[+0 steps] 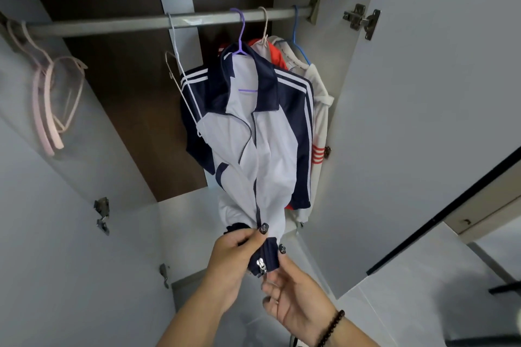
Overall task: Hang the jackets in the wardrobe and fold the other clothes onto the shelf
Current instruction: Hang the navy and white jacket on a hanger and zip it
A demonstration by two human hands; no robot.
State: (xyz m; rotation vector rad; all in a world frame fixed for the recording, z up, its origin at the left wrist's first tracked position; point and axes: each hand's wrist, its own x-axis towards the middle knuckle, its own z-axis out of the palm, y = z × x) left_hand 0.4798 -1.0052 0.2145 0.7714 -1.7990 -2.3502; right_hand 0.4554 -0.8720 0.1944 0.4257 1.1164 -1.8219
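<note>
Looking up into the wardrobe [423, 93], we see the jacket [262, 149], white with navy sleeves and white stripes, hanging on a purple hanger [240, 34] hooked over the rail [112, 25] at 12 o'clock. The zip is open down to the hem. Our left hand [235, 256], at 6 o'clock, pinches the hem's left side between thumb and fingers. Our right hand [293, 298], just beside it at 5 o'clock, grips the navy hem band from below, fingers closed around the fabric, with the zip slider [261, 264] showing just above the palm. A bead bracelet [332, 327] sits on the right wrist. Behind the jacket, toward 1 o'clock, hang an orange garment [277, 55] on a beige hanger [264, 25] and a white garment [320, 98] on a blue hanger [296, 34]. A bare white hanger [180, 70] hangs touching the jacket's left shoulder. Pink hangers [53, 98] hang at the rail's far end at 9 o'clock. Both doors stand open, with a hinge [362, 20] at 2 o'clock.
</note>
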